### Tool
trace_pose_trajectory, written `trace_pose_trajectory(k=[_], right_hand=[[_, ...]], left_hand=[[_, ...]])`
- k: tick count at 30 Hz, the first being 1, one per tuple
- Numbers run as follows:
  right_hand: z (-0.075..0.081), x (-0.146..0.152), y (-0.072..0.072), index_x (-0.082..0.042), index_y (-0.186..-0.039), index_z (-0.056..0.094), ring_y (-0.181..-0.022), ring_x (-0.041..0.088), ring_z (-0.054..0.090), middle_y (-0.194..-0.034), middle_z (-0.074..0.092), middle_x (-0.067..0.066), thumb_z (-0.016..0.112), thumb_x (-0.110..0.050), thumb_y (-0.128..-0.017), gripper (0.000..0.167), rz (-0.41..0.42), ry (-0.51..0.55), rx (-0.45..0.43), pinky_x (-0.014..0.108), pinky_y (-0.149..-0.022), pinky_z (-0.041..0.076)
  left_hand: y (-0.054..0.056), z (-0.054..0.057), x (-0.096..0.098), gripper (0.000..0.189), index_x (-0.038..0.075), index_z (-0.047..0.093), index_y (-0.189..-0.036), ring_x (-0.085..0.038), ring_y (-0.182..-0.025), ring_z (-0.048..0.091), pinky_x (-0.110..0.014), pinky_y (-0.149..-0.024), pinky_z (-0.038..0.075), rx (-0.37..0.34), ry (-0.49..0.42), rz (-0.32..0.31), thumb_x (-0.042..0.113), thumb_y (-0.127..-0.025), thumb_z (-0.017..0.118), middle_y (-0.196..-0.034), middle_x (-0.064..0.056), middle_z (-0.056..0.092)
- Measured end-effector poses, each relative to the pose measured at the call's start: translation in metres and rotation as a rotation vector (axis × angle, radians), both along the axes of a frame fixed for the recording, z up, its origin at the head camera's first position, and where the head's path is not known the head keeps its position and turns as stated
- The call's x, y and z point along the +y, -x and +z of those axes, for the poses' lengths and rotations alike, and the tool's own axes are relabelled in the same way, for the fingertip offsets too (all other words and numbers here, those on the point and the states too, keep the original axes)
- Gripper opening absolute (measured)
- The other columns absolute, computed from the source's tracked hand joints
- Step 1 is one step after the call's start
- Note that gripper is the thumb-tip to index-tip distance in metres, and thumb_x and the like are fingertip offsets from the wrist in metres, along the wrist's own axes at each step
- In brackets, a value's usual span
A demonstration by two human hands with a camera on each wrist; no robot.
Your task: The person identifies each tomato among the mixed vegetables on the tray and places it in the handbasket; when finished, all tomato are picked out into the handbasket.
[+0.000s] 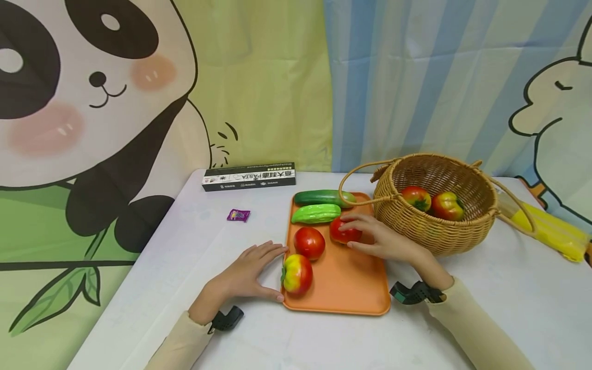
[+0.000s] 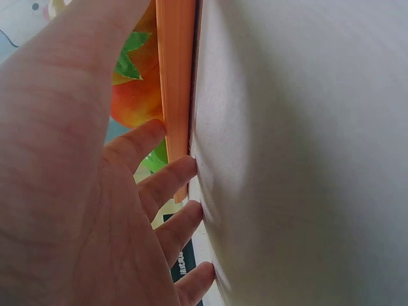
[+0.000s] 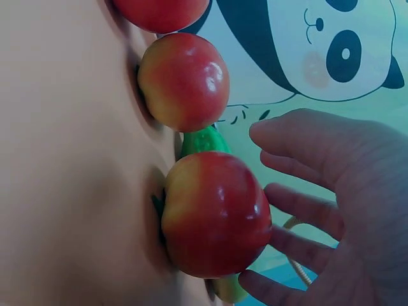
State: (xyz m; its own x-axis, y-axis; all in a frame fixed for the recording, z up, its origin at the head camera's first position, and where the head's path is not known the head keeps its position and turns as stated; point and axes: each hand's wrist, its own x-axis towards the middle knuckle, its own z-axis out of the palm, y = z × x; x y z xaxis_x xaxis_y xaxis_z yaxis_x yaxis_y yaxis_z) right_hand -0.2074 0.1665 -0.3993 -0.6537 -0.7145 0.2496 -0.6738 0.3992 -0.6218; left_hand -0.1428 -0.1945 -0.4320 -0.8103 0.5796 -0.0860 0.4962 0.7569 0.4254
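A white-covered table (image 1: 180, 241) carries an orange rectangular plastic tray (image 1: 351, 288); behind it hang cartoon-printed cloths, yellow-green and blue-striped, with a panda to its left. Beyond the tray's far left corner lies a long black-and-white cardboard pasta box (image 1: 250, 179); left of it, a small purple wrapped packet (image 1: 238, 215). Right of it stands a woven wicker basket (image 1: 416, 228) holding two red-and-yellow tomatoes (image 1: 447, 206), one handle reaching over its far right corner; farther right, a yellow packet (image 1: 550, 231). On it are a dark-green cucumber (image 1: 319, 197), a bright-green bumpy gourd (image 1: 316, 213) and, along its left side, two round tomatoes (image 1: 309, 243). The left hand (image 1: 250, 272), spread and holding nothing, is at its left edge. The right hand (image 1: 381, 239) is loosely open about a glossy red tomato (image 1: 339, 234) in its right half; contact is unclear.
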Motion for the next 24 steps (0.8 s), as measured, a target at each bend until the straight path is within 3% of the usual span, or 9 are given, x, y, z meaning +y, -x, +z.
trace_pose_trajectory(k=[9, 24], right_hand=[[-0.0043, -0.0024, 0.002, -0.008, -0.124, 0.064, -0.128, 0.029, 0.04, -0.137, 0.049, 0.012, 0.07, -0.016, -0.091, 0.035, 0.005, -0.01, 0.028, 0.053, -0.102, 0.04], [-0.0036, -0.0042, 0.0005, -0.013, -0.127, 0.062, -0.13, 0.027, 0.035, -0.139, 0.042, 0.016, 0.072, -0.017, -0.09, 0.038, 0.024, -0.055, -0.018, 0.054, -0.106, 0.037]], left_hand=[[-0.0001, 0.0001, 0.0002, 0.106, 0.024, 0.033, -0.153, -0.028, -0.147, 0.022, -0.054, -0.119, 0.016, -0.001, -0.008, -0.003, 0.074, -0.068, 0.07, -0.157, 0.0, 0.032], [-0.0009, 0.0016, 0.0005, 0.106, 0.023, 0.032, -0.153, -0.029, -0.147, 0.021, -0.054, -0.119, 0.015, -0.006, -0.013, -0.002, 0.072, -0.069, 0.071, -0.157, -0.002, 0.032]])
